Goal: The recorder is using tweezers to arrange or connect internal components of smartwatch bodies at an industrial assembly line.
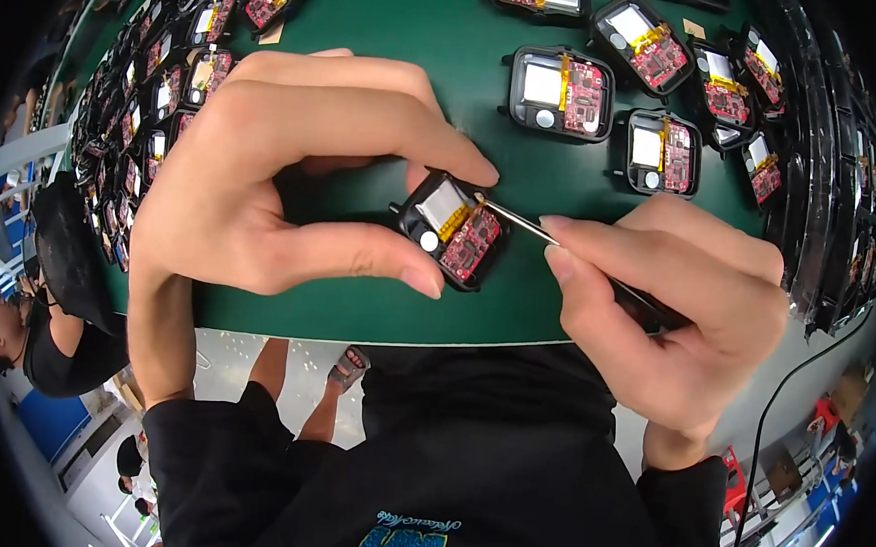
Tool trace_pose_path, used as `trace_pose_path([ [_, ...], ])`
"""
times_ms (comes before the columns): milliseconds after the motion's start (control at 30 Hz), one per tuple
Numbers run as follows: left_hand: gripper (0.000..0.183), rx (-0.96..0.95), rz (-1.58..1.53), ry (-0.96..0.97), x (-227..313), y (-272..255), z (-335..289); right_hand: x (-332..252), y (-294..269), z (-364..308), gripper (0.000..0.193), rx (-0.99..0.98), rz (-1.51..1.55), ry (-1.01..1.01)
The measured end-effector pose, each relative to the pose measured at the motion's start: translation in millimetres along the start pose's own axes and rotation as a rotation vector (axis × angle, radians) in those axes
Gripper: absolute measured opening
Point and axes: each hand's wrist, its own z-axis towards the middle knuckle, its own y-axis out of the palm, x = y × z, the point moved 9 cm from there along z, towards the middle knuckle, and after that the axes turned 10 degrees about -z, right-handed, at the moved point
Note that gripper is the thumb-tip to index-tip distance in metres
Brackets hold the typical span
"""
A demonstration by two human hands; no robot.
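Two bare hands were in view, one left hand and one right hand; one slim silver metal tool; one rounded-square black plastic case with a red circuit board between the hands; at least seven similar loose cases to the right; many more crowded cases to the left, too overlapped to count; one green tabletop
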Motion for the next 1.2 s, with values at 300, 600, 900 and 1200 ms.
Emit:
trace_pose_path([
  [300, 0.063, 0.009, 0.011, 0.055, 6.9, 3.7, 0.9, -2.2, 1.2, 1.1, 0.026, -0.002, -0.018, -0.027],
  [600, 0.064, 0.044, -0.006, 0.043, 5.8, 3.3, 0.5, -4.7, 0.9, -2.0, 0.029, 0.023, -0.021, -0.087],
  [900, 0.067, 0.054, 0.040, 0.000, 2.1, 1.4, -1.8, -3.7, -4.3, -2.3, 0.029, 0.054, -0.045, -0.056],
  [1200, 0.069, 0.080, 0.069, -0.005, 0.8, 0.1, -1.5, -5.5, -3.4, -5.2, 0.031, 0.095, -0.075, -0.079],
])
